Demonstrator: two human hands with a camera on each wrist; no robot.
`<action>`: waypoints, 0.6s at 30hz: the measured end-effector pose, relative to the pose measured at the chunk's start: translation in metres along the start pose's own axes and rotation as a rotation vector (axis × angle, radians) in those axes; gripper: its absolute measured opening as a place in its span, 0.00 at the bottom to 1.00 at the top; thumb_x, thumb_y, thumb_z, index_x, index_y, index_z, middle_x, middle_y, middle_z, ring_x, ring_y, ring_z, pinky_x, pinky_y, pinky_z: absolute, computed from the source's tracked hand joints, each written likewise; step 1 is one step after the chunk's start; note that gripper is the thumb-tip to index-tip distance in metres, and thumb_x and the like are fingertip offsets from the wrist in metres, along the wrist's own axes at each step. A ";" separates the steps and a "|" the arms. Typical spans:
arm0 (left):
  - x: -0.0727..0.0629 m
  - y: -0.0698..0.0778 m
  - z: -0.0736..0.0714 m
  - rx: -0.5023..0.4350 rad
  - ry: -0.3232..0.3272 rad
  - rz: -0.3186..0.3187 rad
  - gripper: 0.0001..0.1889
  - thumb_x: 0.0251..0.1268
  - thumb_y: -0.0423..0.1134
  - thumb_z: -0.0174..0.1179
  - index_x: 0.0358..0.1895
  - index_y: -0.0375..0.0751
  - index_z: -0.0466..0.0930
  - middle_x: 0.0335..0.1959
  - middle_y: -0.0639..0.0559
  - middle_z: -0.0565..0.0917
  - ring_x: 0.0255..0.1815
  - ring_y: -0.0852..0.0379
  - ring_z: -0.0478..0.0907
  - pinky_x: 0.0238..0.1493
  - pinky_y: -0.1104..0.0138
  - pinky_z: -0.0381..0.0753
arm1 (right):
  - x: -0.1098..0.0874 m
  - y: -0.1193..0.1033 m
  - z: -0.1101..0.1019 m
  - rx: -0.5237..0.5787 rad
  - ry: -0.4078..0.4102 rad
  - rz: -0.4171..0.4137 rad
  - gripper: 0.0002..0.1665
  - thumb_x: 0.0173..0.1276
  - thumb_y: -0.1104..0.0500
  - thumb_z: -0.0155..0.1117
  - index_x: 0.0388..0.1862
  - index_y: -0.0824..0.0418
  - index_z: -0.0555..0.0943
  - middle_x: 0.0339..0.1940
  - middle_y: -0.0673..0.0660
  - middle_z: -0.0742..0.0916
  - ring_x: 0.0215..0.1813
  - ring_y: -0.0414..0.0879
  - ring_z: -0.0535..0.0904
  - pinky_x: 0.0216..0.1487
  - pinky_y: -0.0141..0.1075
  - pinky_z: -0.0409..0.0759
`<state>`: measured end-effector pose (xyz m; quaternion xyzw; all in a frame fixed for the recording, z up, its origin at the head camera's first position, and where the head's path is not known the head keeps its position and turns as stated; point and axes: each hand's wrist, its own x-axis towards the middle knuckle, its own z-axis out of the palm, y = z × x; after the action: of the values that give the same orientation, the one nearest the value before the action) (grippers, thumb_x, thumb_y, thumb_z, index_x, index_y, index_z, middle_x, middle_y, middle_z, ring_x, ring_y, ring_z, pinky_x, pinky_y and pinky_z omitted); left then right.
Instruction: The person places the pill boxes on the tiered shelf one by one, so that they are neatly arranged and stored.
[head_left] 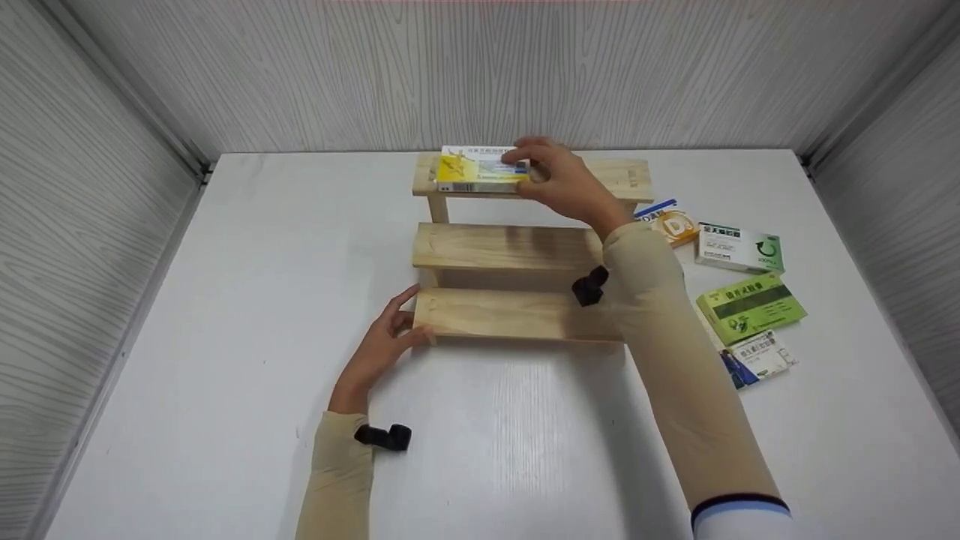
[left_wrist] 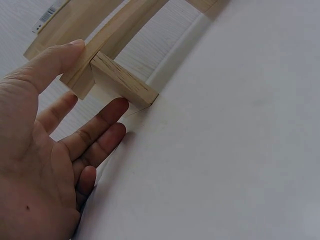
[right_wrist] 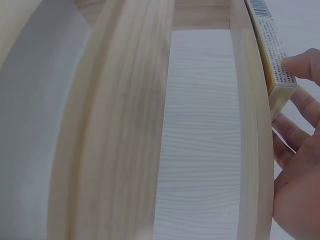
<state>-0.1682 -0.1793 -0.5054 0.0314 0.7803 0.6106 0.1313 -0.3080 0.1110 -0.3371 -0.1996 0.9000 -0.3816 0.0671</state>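
Note:
A three-step wooden rack (head_left: 517, 247) stands on the white table. On the left part of its top step lies a yellow-and-white medicine box (head_left: 480, 171). My right hand (head_left: 559, 180) holds this box by its right end, thumb (right_wrist: 302, 65) on the printed narrow side and the other fingers behind. At the left end of the lowest step, my left hand (head_left: 379, 349) grips the plank (left_wrist: 107, 40) between thumb and index finger. Its other fingers (left_wrist: 107, 115) lie loosely beside the wooden leg (left_wrist: 125, 82).
Right of the rack lie several medicine boxes: an orange-and-white box (head_left: 675, 225) partly behind my right arm, a white-and-green box (head_left: 739, 247), a green box (head_left: 752, 306) and a blue-and-white box (head_left: 759, 356). A grey wood-grain wall (head_left: 480, 75) rises behind the table.

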 end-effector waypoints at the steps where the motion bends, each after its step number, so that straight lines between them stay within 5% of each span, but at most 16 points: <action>1: 0.000 0.000 0.000 -0.003 0.002 -0.001 0.39 0.63 0.43 0.65 0.75 0.58 0.55 0.53 0.40 0.82 0.55 0.51 0.75 0.61 0.60 0.68 | 0.000 -0.001 0.001 -0.010 -0.003 0.001 0.27 0.63 0.59 0.59 0.63 0.51 0.77 0.75 0.52 0.67 0.77 0.49 0.57 0.75 0.47 0.54; 7: -0.001 0.001 -0.001 0.010 -0.001 0.001 0.39 0.64 0.44 0.64 0.76 0.58 0.54 0.55 0.40 0.80 0.58 0.50 0.74 0.62 0.57 0.68 | 0.001 -0.002 0.004 -0.074 -0.006 -0.012 0.27 0.65 0.56 0.58 0.64 0.48 0.75 0.76 0.49 0.65 0.77 0.51 0.55 0.74 0.54 0.45; 18: 0.005 0.001 0.002 0.002 0.000 0.002 0.39 0.65 0.42 0.63 0.76 0.57 0.54 0.58 0.38 0.78 0.59 0.47 0.74 0.64 0.55 0.65 | 0.003 0.003 0.004 -0.144 0.027 -0.013 0.28 0.66 0.52 0.61 0.66 0.48 0.73 0.76 0.55 0.65 0.76 0.57 0.57 0.74 0.56 0.48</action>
<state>-0.1727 -0.1764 -0.5054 0.0324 0.7808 0.6101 0.1306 -0.3105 0.1088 -0.3419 -0.2048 0.9246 -0.3190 0.0382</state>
